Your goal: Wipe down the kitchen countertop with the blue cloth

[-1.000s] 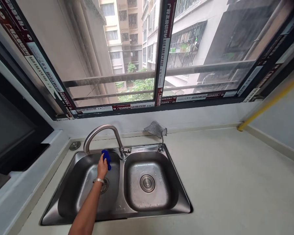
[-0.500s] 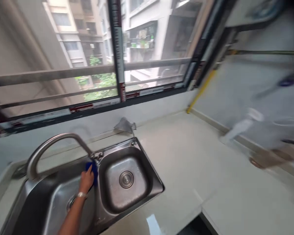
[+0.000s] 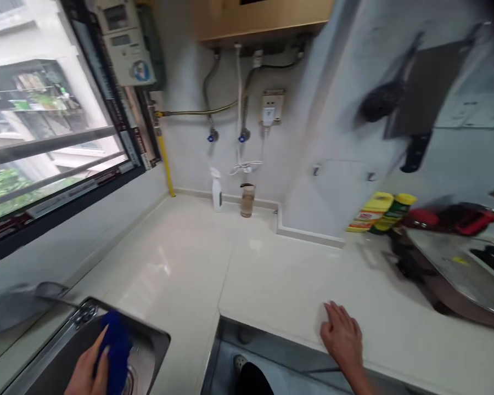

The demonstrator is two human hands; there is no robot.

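Down at the bottom left, a blue cloth is gripped in the left hand, fingers curled round it, right over the sink. The right hand is laid flat and open on the countertop, nothing held. Everything's pretty blurred, so contact with the steel can't be confirmed. Probably best if the cloth is kept bunched, pressed firmly, and worked along the basin wall toward the rim.
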